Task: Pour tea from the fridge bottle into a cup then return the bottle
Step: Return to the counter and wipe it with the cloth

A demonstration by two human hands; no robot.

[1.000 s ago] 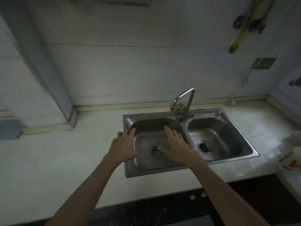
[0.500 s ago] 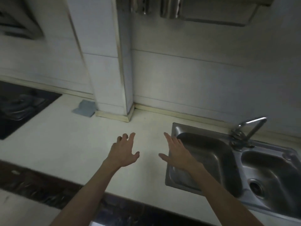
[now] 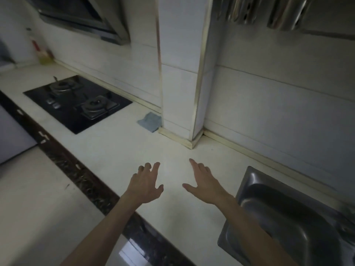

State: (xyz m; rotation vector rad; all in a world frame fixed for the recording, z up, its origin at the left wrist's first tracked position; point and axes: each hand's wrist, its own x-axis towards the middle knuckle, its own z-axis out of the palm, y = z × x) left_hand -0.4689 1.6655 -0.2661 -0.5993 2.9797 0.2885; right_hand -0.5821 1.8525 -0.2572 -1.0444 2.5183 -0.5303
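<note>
No bottle, cup or fridge shows in the head view. My left hand (image 3: 146,184) hovers over the pale countertop (image 3: 119,148), fingers spread, holding nothing. My right hand (image 3: 205,184) hovers beside it, a hand's width to the right, also spread and empty. Both forearms reach in from the bottom edge. The steel sink (image 3: 278,214) lies just right of my right hand.
A black gas hob (image 3: 76,102) is set into the counter at the left, under a range hood (image 3: 84,18). A grey-blue cloth (image 3: 150,121) lies at the foot of a white tiled pillar (image 3: 180,73). A yellowish bottle (image 3: 43,56) stands in the far left corner. Steel utensils (image 3: 259,14) hang top right.
The view has swung left along the counter: the sink has slid to the right edge and the hob and hood have come into sight. Both hands stay spread and empty.
</note>
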